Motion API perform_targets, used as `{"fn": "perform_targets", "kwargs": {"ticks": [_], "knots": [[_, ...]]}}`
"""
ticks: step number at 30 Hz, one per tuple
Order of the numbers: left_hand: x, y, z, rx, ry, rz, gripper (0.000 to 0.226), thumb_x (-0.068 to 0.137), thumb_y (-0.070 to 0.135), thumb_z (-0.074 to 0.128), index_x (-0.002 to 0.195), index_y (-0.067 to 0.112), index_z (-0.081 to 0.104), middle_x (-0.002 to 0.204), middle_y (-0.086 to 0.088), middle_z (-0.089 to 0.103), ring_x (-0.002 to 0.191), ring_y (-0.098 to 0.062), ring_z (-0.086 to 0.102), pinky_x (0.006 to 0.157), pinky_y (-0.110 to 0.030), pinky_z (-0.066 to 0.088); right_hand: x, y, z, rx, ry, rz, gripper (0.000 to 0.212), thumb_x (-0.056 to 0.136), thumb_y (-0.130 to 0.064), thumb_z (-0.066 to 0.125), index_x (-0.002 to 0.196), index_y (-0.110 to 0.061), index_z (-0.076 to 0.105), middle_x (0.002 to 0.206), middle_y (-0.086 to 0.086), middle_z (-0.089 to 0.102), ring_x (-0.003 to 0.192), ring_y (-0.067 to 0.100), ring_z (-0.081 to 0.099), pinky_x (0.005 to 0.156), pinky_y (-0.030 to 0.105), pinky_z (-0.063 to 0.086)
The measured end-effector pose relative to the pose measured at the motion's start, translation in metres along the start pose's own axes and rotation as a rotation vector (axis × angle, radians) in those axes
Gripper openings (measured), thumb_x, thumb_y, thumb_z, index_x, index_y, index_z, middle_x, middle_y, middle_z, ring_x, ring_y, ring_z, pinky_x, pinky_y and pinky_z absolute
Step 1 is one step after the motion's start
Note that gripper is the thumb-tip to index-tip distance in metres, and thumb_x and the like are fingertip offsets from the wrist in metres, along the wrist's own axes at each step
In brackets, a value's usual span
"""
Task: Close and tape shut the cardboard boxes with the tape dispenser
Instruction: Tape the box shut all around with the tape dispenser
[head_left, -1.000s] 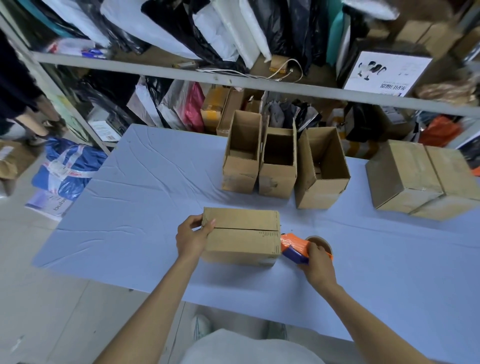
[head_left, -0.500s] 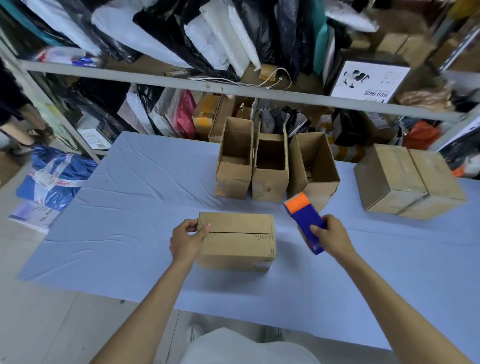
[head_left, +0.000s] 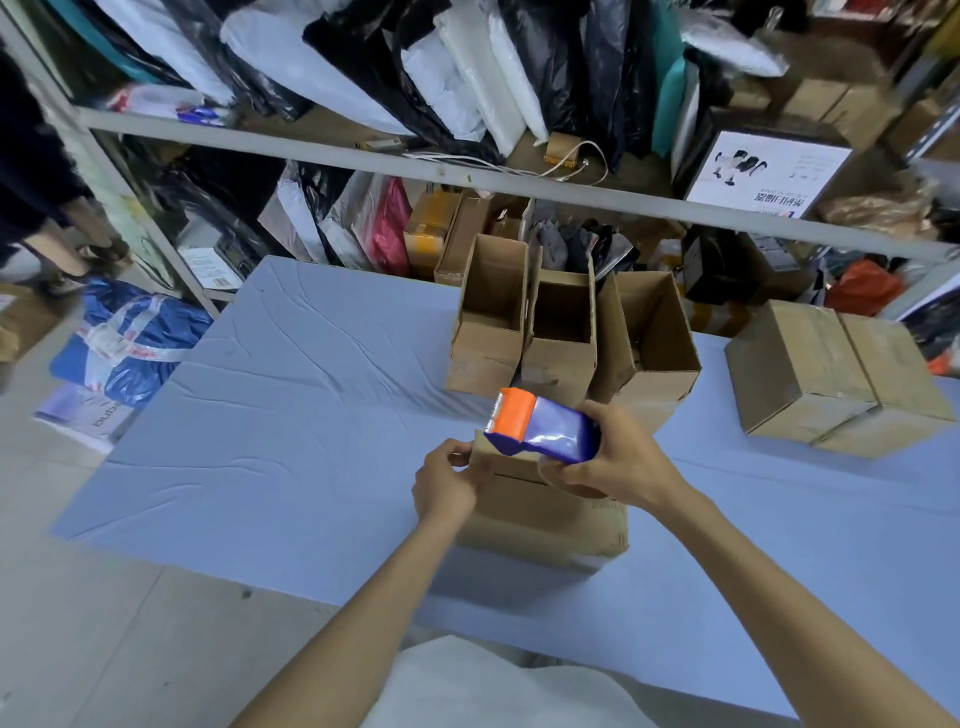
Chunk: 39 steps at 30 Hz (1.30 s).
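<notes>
Ok, closed cardboard box at near table edge looks light, crushable: left hand curls fingers on its stiff left end, right hand grips rigid tape dispenser just above seam; open boxes behind.

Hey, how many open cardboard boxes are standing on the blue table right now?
3, side by side near the far edge of the table: the left box, the middle box, and the right box, just behind the tape dispenser. None looks hidden on the table.
</notes>
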<state>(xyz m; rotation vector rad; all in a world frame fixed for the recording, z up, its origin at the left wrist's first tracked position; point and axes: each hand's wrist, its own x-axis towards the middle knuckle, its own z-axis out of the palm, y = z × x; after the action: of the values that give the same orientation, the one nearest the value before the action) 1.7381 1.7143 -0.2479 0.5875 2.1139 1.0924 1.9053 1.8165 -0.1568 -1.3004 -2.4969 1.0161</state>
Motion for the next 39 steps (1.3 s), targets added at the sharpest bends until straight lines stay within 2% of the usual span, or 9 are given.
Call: {"fn": "perform_targets", "kwargs": {"ticks": [4,8,14,19,21,23,26,31,39], "knots": [[-0.005,-0.001,0.006,-0.02,0.017,-0.01,0.02,0.08,0.044,0.073,0.082,0.027,0.062,0.079,0.02,0.061,0.071,-0.001,0.059,0.059,-0.019,0.038,0.001,0.004,0.007,-0.069,-0.033,0.0,0.06,0.062,-0.035,0.085,0.111,-0.017,0.056,0.099,0.001,0.064,0.086,0.019,0.061,0.076,0.04,0.057],[-0.003,-0.001,0.002,-0.026,-0.008,-0.023,0.019,0.078,0.037,0.076,0.084,0.025,0.063,0.078,0.021,0.061,0.066,0.013,0.053,0.06,-0.017,0.039,0.005,0.002,0.006,-0.072,-0.059,-0.024,0.062,0.062,-0.033,0.086,0.115,-0.019,0.055,0.101,0.0,0.064,0.089,0.017,0.06,0.077,0.035,0.057],[0.0,0.001,0.002,-0.022,-0.039,-0.022,0.016,0.077,0.02,0.075,0.084,0.026,0.061,0.086,0.011,0.065,0.079,-0.011,0.06,0.07,-0.025,0.042,0.005,-0.001,0.008,-0.129,-0.047,-0.047,0.054,0.061,-0.036,0.085,0.104,-0.021,0.056,0.091,-0.004,0.061,0.078,0.013,0.058,0.066,0.026,0.051],[0.0,0.006,-0.007,-0.138,0.055,-0.055,0.005,0.088,0.022,0.066,0.092,0.024,0.065,0.094,0.008,0.067,0.087,-0.015,0.065,0.073,-0.027,0.048,0.005,0.001,0.007,-0.106,-0.055,-0.045,0.055,0.062,-0.033,0.085,0.106,-0.023,0.053,0.09,-0.009,0.057,0.079,0.011,0.056,0.063,0.018,0.046],[-0.001,0.013,-0.016,-0.186,0.087,-0.078,0.012,0.095,0.029,0.055,0.086,0.026,0.063,0.091,0.006,0.07,0.077,-0.013,0.067,0.069,-0.028,0.048,0.003,0.003,0.01,-0.106,-0.044,-0.044,0.057,0.062,-0.034,0.086,0.107,-0.023,0.053,0.091,-0.011,0.056,0.079,0.009,0.055,0.062,0.016,0.044],[0.001,0.025,-0.024,-0.26,-0.073,-0.173,0.026,0.099,0.034,0.047,0.082,0.023,0.064,0.078,0.004,0.073,0.061,-0.005,0.068,0.061,-0.027,0.047,0.003,0.004,0.012,-0.11,-0.041,-0.045,0.06,0.063,-0.035,0.086,0.111,-0.021,0.054,0.093,-0.011,0.056,0.082,0.009,0.054,0.065,0.017,0.045],[0.002,0.039,-0.032,-0.41,-0.371,-0.372,0.028,0.097,0.038,0.05,0.085,0.018,0.065,0.065,0.002,0.073,0.059,-0.01,0.07,0.062,-0.027,0.049,0.005,0.004,0.011,-0.104,-0.041,-0.043,0.061,0.063,-0.036,0.086,0.112,-0.022,0.053,0.095,-0.012,0.056,0.084,0.009,0.055,0.066,0.017,0.046],[0.005,0.042,-0.035,-0.605,-0.507,-0.408,0.012,0.091,0.015,0.062,0.084,0.014,0.071,0.073,-0.002,0.071,0.068,-0.011,0.064,0.062,-0.019,0.048,0.004,0.007,0.009,-0.089,-0.049,-0.03,0.057,0.061,-0.036,0.085,0.107,-0.024,0.053,0.095,-0.008,0.06,0.082,0.012,0.057,0.067,0.021,0.051],[0.002,0.039,-0.031,-0.224,-0.319,-0.146,0.014,0.091,0.009,0.063,0.078,0.012,0.069,0.075,-0.003,0.069,0.067,-0.008,0.065,0.054,-0.012,0.05,0.001,0.002,0.007,-0.158,-0.079,-0.079,0.062,0.063,-0.042,0.085,0.112,-0.027,0.051,0.095,-0.015,0.056,0.081,0.007,0.054,0.06,0.012,0.04]]}}
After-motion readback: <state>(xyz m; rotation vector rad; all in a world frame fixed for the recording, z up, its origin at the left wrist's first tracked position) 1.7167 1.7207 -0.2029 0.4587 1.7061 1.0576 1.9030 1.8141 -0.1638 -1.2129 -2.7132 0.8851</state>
